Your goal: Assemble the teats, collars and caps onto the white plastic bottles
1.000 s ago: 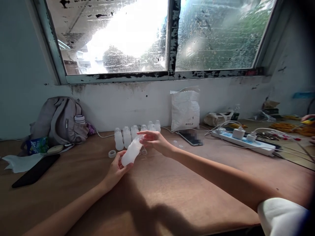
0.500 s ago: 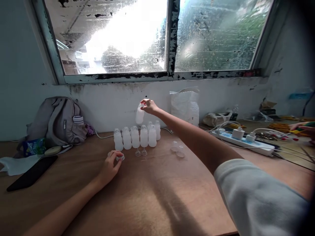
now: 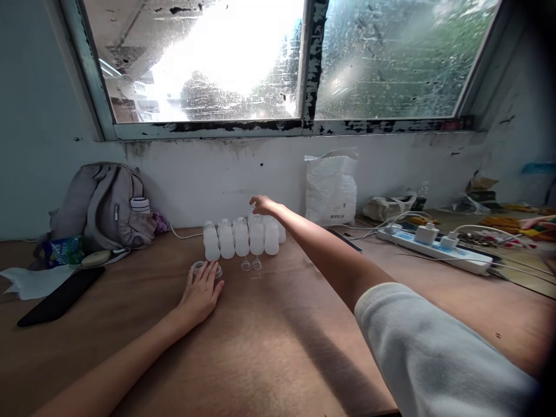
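Note:
A front row of several frosted white bottles (image 3: pixel 226 240) with clear tops stands on the brown table (image 3: pixel 243 347), more bottles behind it. My right hand (image 3: pixel 263 205) reaches over the row, its fingers closed on the top of a bottle (image 3: pixel 252 220) standing behind the front ones. My left hand (image 3: pixel 200 294) lies spread on the table left of the row, its fingertips touching clear rings (image 3: pixel 219 270). Two small clear nipple-shaped pieces (image 3: pixel 246 264) sit just in front of the bottles. My right forearm hides part of the table to the right.
At the left are a grey backpack (image 3: pixel 104 208), a black phone-like slab (image 3: pixel 61 296) and a white sheet (image 3: pixel 37 282). A white plastic bag (image 3: pixel 330 188) leans on the wall. Rightward lie a power strip (image 3: pixel 438 250) with cables, a phone (image 3: pixel 343 240) and another person's hand (image 3: pixel 532 222).
My right hand has lowered the bottle from the air to behind the front row. My left hand has opened out flat over the rings. The view has shifted slightly.

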A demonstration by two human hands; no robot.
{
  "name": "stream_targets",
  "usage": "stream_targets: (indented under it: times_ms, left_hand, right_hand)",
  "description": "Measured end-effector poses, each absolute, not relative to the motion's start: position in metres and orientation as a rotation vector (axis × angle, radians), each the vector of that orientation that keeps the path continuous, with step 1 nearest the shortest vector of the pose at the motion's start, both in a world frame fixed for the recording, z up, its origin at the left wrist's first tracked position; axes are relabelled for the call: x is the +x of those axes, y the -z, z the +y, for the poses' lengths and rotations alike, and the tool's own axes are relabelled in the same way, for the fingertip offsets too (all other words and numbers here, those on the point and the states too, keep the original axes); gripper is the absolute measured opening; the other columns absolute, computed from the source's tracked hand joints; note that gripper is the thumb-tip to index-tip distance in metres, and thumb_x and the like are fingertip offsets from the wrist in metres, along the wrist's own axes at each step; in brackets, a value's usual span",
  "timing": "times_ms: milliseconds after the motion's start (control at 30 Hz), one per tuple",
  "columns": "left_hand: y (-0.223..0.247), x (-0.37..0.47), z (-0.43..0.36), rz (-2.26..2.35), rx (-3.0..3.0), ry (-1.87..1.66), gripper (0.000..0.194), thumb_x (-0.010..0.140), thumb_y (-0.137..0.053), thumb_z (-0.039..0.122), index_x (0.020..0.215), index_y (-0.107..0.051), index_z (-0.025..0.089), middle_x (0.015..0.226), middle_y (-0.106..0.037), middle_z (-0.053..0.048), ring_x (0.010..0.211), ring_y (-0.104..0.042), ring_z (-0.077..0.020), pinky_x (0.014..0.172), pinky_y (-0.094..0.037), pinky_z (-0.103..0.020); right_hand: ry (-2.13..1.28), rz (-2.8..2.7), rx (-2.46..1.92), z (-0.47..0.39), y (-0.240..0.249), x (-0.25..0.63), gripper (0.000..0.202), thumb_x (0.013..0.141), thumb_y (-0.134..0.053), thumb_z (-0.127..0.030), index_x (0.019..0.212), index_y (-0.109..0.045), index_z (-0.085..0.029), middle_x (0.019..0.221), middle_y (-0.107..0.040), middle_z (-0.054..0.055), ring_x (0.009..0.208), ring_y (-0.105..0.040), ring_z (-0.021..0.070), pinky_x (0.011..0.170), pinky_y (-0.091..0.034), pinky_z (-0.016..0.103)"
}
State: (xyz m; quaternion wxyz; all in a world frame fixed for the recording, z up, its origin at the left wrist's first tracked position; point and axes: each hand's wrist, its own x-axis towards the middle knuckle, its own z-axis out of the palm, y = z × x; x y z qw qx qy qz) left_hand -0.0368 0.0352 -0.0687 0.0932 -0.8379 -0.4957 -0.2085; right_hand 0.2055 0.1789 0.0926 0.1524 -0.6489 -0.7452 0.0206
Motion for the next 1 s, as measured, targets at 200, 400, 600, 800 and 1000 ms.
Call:
stream_targets:
  times_ms: [200,400,600,800,1000]
  left_hand:
    - [0.069,-0.039,0.036,-1.488,-2.528,0.558,0.046,0.088,-0.025,0.040,0.126,-0.038,0.019,0.132,-0.042,-0.005,0.126,-0.027,-0.0254,0.103,-0.011,-0.051]
    - [0.068,-0.038,0.034,-1.444,-2.511,0.588,0.039,0.087,-0.029,0.038,0.119,-0.044,0.022,0.132,-0.041,-0.009,0.125,-0.029,-0.0250,0.101,-0.016,-0.051]
    - [0.071,-0.040,0.034,-1.367,-2.514,0.666,0.035,0.087,-0.033,0.035,0.115,-0.046,0.021,0.123,-0.049,-0.012,0.121,-0.034,-0.0271,0.097,-0.020,-0.055]
    - [0.072,-0.041,0.034,-1.340,-2.549,0.719,0.032,0.086,-0.034,0.034,0.113,-0.047,0.023,0.120,-0.052,-0.009,0.120,-0.034,-0.0267,0.097,-0.021,-0.055]
    - [0.064,-0.039,0.029,-1.288,-2.600,0.781,0.023,0.085,-0.037,0.032,0.100,-0.052,0.021,0.110,-0.057,-0.006,0.117,-0.037,-0.0266,0.095,-0.025,-0.052]
  right_hand:
    - [-0.073,-2.168,-1.899,0.181,-0.088,0.206,0.034,0.071,-0.062,-0.022,0.104,-0.057,-0.024,0.111,-0.055,0.005,0.096,-0.053,0.0205,0.077,-0.043,0.030]
    - [-0.112,-2.209,-1.879,0.186,-0.086,0.208,0.034,0.069,-0.064,-0.022,0.103,-0.059,-0.024,0.107,-0.058,0.006,0.091,-0.057,0.0195,0.073,-0.046,0.027]
    - [-0.158,-2.242,-1.818,0.188,-0.088,0.210,0.034,0.066,-0.064,-0.016,0.099,-0.062,-0.024,0.101,-0.062,0.005,0.083,-0.060,0.0175,0.069,-0.046,0.024]
    - [-0.139,-2.189,-1.764,0.188,-0.095,0.214,0.032,0.066,-0.057,-0.007,0.094,-0.065,-0.021,0.094,-0.064,0.005,0.077,-0.060,0.0156,0.067,-0.046,0.023]
    - [0.050,-2.025,-1.549,0.144,-0.087,0.206,0.034,0.079,-0.037,-0.010,0.107,-0.055,-0.016,0.099,-0.059,0.007,0.088,-0.054,0.0140,0.077,-0.041,0.023]
